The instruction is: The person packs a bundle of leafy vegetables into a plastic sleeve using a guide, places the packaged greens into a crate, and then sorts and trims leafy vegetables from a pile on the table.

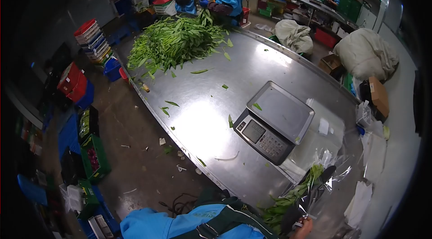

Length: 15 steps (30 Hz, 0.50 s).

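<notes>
At the lower right, my right hand (305, 227) is closed, its fingertips pinching the edge of a clear plastic bag (325, 194). A long bundle of leafy greens (281, 207) lies along the bag's opening, its upper end by the bag's film. Dark glove-like shapes run beside the greens; my left hand seems to be among them, but its fingers cannot be made out. Just beyond is a digital scale (274, 122), with a loose leaf on its pan. A stack of flat clear bags (317, 142) lies to the right of the scale, partly under it.
A large heap of leafy greens (177, 43) covers the far end of the metal table (193, 117); loose leaves are scattered nearer. Two people in blue (229, 0) stand beyond it. Crates (92, 40) line the left floor, and large pale sacks (366, 54) stand at the right.
</notes>
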Motion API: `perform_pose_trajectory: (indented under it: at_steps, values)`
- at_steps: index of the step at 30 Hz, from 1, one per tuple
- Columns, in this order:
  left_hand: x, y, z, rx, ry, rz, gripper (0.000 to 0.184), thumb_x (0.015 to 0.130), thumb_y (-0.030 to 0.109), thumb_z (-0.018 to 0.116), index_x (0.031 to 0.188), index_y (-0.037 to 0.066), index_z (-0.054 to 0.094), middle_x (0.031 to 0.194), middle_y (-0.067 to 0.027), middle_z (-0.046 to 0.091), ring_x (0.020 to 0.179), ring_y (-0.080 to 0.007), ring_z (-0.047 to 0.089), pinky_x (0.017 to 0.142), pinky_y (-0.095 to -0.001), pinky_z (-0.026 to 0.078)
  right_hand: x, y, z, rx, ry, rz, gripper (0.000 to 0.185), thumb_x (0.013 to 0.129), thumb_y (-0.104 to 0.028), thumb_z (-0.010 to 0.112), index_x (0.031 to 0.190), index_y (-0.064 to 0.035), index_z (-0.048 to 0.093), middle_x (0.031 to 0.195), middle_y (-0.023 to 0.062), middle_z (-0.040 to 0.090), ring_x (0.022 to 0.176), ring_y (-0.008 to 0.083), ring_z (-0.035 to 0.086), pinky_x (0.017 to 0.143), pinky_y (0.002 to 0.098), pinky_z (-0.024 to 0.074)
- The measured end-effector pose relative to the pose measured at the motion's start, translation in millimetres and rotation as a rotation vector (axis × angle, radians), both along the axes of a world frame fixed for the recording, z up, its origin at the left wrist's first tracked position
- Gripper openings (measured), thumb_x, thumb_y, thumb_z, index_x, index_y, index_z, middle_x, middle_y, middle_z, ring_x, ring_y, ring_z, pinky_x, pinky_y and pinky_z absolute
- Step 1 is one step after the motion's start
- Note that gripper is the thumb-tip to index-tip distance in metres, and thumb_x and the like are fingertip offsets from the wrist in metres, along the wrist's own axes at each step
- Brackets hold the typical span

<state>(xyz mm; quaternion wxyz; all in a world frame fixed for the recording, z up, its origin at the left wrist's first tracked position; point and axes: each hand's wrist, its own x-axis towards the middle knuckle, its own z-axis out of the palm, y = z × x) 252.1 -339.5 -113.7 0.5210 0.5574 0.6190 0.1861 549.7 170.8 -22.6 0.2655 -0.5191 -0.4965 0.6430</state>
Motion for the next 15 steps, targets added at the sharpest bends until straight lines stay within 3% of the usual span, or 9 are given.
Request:
perform_pose_trajectory:
  at_steps: [15]
  values:
    - [-15.0,-2.9,20.4,-0.016,-0.03,0.185,0.026,0.086,0.015,0.057,0.109,0.003,0.061,0.1,-0.0139,0.063,0.089,-0.0253,0.062,0.079,-0.0365,0.049,7.0,-8.9,-9.6,0.038,0.089,-0.09,0.012,0.084,-0.01,0.052,0.088,-0.0002,0.057,0.073,0.0056,0.053,0.053,0.0109,0.047,0.044,0.0207,0.0349]
